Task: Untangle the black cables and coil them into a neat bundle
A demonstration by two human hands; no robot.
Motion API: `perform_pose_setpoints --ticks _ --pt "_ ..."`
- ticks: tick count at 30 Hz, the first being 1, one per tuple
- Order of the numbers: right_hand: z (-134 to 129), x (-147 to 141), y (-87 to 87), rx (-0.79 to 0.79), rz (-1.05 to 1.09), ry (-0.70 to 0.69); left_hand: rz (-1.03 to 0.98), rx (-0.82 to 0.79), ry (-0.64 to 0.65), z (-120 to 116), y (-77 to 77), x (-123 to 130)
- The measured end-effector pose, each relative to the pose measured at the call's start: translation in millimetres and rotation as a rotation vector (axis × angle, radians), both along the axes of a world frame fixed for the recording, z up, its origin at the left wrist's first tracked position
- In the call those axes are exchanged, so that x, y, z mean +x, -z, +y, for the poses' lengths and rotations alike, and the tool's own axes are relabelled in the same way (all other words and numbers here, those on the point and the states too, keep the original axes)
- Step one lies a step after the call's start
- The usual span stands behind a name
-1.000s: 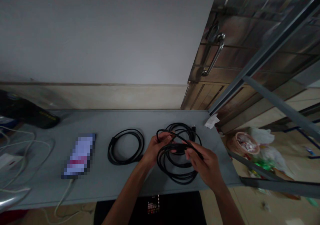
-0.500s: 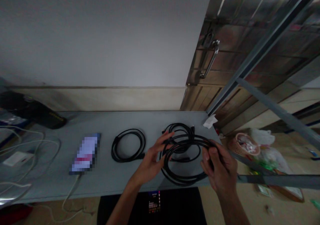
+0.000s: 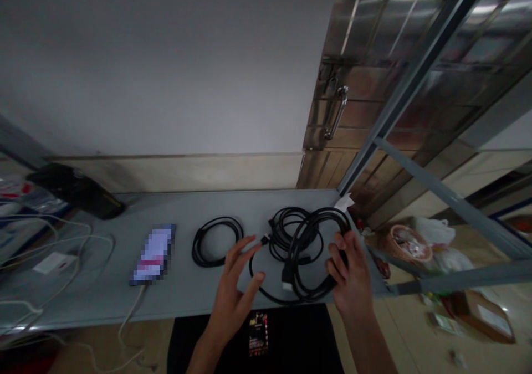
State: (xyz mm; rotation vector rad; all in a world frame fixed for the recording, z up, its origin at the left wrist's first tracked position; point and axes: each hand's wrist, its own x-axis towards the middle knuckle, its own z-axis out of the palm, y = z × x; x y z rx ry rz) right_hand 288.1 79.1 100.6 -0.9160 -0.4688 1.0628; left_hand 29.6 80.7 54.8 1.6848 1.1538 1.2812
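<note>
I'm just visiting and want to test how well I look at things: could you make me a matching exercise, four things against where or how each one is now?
Column one
1. Left hand
2. Right hand
3. Phone
4. Basket

Column two
a. Off the table, past its right end
b. Lying with a white cable at its near end
c. Thumb and fingers spread apart
d. Closed around a looped black cable

Right pairs: 1-c, 2-d, 3-b, 4-a
</note>
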Motion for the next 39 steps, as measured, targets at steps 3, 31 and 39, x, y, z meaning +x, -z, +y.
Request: perform_pose_setpoints --ticks 3,31,39 --pt "-8 -1 8.8 0.041 0.063 0.005 -0.193 -0.057 -0.184 -23 18.9 -5" --pt "-86 -94 22.5 -0.08 -0.516 -0.411 -0.009 -0.373 0.096 -93 -1.4 1" --pt "-83 -87 34.8 -0.132 -0.457 -0.399 0.001 -0.289 0.077 -95 7.0 -20"
